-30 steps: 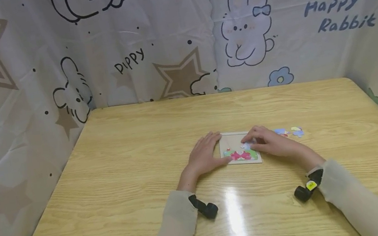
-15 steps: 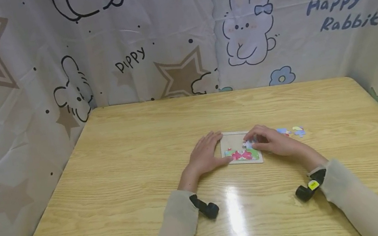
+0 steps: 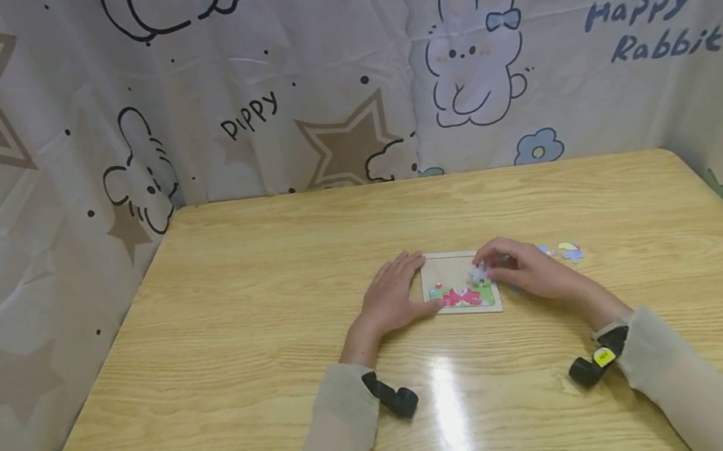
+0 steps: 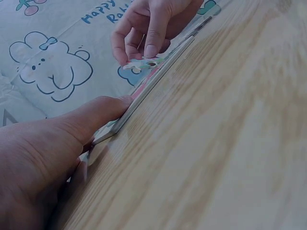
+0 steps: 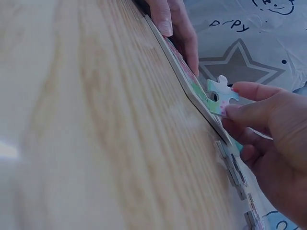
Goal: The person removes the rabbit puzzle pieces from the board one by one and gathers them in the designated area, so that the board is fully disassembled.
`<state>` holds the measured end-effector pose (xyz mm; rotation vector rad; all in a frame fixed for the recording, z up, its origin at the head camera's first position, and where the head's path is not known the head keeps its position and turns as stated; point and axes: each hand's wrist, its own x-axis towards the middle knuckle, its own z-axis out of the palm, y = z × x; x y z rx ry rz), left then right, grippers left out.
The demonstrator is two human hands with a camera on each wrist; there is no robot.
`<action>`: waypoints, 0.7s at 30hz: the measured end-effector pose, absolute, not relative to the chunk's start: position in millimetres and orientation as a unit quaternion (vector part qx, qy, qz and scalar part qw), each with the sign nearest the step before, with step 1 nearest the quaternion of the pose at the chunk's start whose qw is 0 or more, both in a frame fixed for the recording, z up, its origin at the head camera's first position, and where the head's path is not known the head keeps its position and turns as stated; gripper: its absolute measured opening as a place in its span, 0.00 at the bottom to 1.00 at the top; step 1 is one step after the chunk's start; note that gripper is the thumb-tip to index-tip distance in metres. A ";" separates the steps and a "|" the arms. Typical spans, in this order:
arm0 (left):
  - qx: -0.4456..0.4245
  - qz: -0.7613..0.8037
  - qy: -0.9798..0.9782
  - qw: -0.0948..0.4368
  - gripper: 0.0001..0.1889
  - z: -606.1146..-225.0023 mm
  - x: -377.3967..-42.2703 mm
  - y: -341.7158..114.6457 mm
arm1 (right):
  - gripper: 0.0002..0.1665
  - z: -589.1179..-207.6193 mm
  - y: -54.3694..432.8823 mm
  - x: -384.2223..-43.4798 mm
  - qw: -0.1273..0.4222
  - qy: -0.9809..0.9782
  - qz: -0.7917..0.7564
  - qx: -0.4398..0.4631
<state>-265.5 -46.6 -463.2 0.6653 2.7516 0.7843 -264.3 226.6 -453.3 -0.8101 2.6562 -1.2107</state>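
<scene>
In the head view, the left hand (image 3: 392, 297) rests against the left side of a puzzle tray (image 3: 443, 269), thumb and fingers spread apart, the thumb on the edge nearest the person and the fingertips by the far left corner. The right hand (image 3: 524, 267) is over the tray's right side, its thumb and fingers together on a pale puzzle piece (image 3: 478, 274), which is just off the fingertips' left side, between the two hands. Joined pieces (image 3: 464, 296) with red and green patches lie in the tray, just beyond the left thumb's tip and below the right hand's piece. A few loose pieces (image 3: 570, 251) lie on the table (image 3: 212, 365) beyond the right hand, partly hidden by it.

From the left wrist, the left thumb lies straight along the tray's edge; the other fingers are mostly hidden. The right hand is ahead of that thumb, well apart from it, holding the piece tilted above the far part of the tray.

From the right wrist, the piece is pinched between the right thumb and index finger and sticks out from their tips, tilted up over the tray's edge; whether it touches the tray cannot be told. The left hand is beyond it, at the tray's other end. The loose pieces lie beside the tray, just below the right hand's curled fingers.
</scene>
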 end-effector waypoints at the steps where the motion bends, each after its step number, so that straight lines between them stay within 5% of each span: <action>1: 0.226 0.265 0.932 0.101 0.45 -463.2 -265.4 -46.4 | 0.13 -452.8 227.1 -263.7 0.053 0.876 -0.402 -0.262; 21: 0.230 0.267 0.931 0.099 0.46 -462.7 -263.7 -46.9 | 0.13 -454.6 264.4 -249.9 0.017 0.890 -0.412 -0.193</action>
